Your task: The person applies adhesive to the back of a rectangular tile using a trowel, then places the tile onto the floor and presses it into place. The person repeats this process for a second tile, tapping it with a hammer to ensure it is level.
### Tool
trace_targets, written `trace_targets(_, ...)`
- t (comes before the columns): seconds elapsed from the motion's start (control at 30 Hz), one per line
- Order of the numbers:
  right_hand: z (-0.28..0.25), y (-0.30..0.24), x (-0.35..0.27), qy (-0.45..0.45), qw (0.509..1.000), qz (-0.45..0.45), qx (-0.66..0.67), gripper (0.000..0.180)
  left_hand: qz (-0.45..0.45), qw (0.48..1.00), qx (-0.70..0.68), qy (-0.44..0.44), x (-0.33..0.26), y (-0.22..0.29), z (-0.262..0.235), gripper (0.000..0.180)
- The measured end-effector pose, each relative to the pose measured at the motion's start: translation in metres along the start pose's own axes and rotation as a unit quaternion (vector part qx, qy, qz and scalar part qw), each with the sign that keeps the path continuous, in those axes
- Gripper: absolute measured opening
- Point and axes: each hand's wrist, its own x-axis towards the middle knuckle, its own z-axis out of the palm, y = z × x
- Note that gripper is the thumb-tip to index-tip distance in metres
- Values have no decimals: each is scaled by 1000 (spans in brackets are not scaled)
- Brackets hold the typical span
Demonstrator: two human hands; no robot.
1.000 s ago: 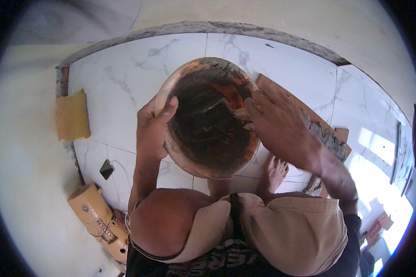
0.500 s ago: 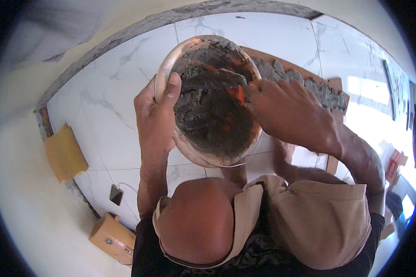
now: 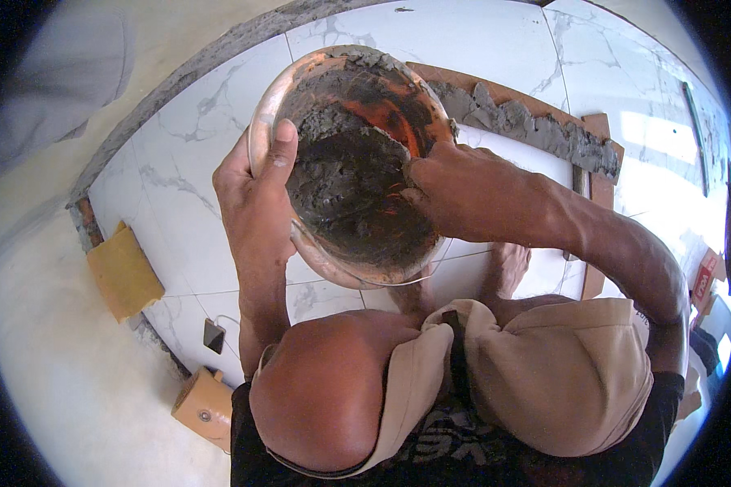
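An orange bucket (image 3: 261, 122) with a mortar-smeared rim tilts in front of me. Wet grey mortar (image 3: 341, 174) coats its inside, and orange streaks show through at the far right. My left hand (image 3: 256, 203) is closed over the left rim, thumb on the inner side. Reaching in over the right rim, my right hand (image 3: 471, 191) has its fingers curled round a thin-edged, mortar-coated blade (image 3: 391, 144). The handle is hidden in my fist, so its exact kind does not show.
Beyond my right hand lies a brown board (image 3: 463, 79) bearing a thick strip of grey mortar (image 3: 528, 130). Brown strips (image 3: 599, 195) cross near its right end. At left are a yellowish slab (image 3: 126, 272), a phone (image 3: 214, 335) on a cable and a tan container (image 3: 207, 410). White marbled tiles (image 3: 195, 178) cover the floor.
The bucket has shifted slightly left with my left hand. My right hand has drawn the blade left and a little nearer, baring more orange on the far right wall.
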Motion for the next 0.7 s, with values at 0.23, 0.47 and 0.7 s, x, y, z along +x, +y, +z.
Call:
trace_targets(0.23, -6, 6, -14, -66, 994, -80, 40, 33, 11, 999, 7, 38, -8, 6, 0, 44)
trace_targets(0.47, 35, 45, 1, 22, 984, -169, 53, 39, 22, 999, 23, 31, -6, -6, 16, 45)
trace_targets(0.7, 17, 83, -7, -147, 952, -138, 230, 48, -33, 994, 18, 101, -3, -9, 11, 61)
